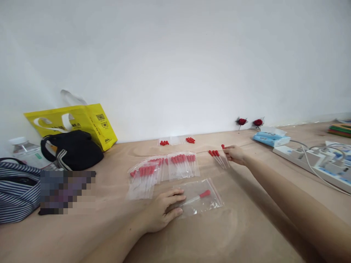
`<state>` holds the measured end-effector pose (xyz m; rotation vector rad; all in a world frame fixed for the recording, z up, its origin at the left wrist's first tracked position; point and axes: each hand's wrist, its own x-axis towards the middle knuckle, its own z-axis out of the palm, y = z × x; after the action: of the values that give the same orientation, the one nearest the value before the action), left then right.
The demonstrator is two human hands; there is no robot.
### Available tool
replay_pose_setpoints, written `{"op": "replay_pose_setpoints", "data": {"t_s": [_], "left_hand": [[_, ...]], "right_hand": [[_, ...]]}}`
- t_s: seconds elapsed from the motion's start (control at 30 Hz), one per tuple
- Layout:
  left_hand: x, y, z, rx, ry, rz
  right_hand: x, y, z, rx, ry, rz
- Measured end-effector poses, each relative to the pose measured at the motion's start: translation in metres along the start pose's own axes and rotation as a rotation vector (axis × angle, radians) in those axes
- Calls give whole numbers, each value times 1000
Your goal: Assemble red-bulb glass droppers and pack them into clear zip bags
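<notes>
My left hand (164, 209) lies at the left end of a clear zip bag (192, 208), thumb and fingers apart and touching the plastic. Inside that bag is one glass dropper (205, 194) with a red rubber bulb. Farther off on the right, my right hand (233, 155) has its fingers closed on a dropper (223, 147), its red bulb showing beside the fingertips. Just left of it, several loose droppers (214, 153) lie side by side on the table. Filled zip bags of red-bulbed droppers (182, 164) lie beyond my left hand, some overlapping.
Small red bulbs (164, 143) lie on clear plastic near the wall. At left are a yellow bag (101, 126), a black bag (79, 149), a bottle (26, 151) and a striped bag (19, 193). A blue tissue pack (271, 138) and a power strip (315, 162) with cables occupy the right.
</notes>
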<state>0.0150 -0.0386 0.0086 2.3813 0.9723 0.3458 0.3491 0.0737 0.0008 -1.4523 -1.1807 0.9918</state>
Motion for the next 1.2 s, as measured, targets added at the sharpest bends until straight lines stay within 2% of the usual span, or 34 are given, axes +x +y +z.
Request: {"op": "replay_pose_setpoints", "data": {"t_s": [0.1, 0.17, 0.27, 0.4, 0.53, 0.6, 0.87, 1.03, 1.2], "left_hand": [[0, -1, 0, 4, 1, -5], [0, -2, 0, -1, 7, -7], [0, -5, 2, -23, 22, 0], [0, -6, 2, -20, 14, 14], [1, -3, 1, 8, -4, 21], [1, -1, 1, 18, -8, 19], [-1, -2, 1, 23, 21, -12], [-1, 0, 0, 49, 13, -8], [-1, 1, 0, 40, 26, 1]], "right_hand": [[-35, 2, 5, 42, -57, 1], [-57, 8, 12, 92, -49, -20], [-78, 19, 21, 68, -63, -160], [-86, 26, 29, 22, -55, -258], [-88, 25, 35, 92, 11, -212], [-91, 24, 37, 148, -4, -174], [-106, 17, 42, 179, -245, -103], [-112, 12, 41, 181, -378, -138], [-109, 19, 42, 232, -512, -129]]}}
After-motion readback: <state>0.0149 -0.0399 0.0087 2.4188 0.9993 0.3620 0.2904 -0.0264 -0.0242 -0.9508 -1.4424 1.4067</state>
